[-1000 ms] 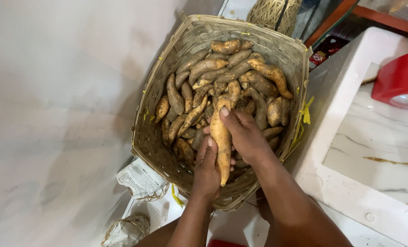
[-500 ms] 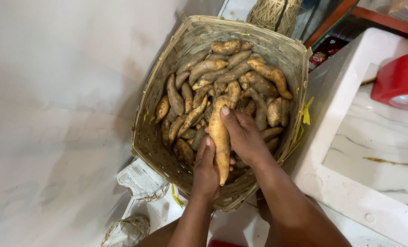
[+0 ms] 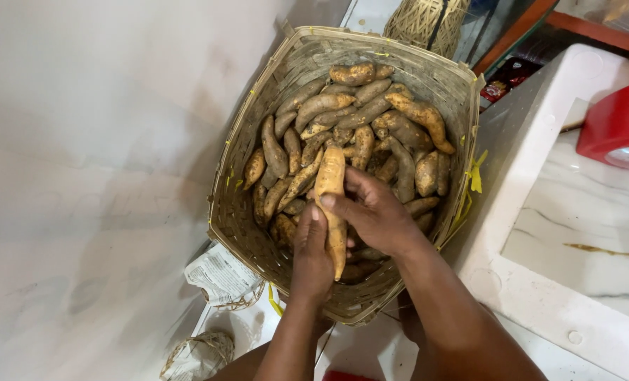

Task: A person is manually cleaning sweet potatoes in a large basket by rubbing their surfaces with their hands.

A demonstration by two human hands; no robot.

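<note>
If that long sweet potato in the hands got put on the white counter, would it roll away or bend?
The sweet potato probably would not bend: it stays straight though both hands, left hand and right hand, grip only its lower part. It might rock or roll a little on the white counter, since it looks rounded and tapered. Its dusty skin likely is not slippery.

Pale wall [image 3: 82, 176], white marble counter [image 3: 582, 240]
</note>
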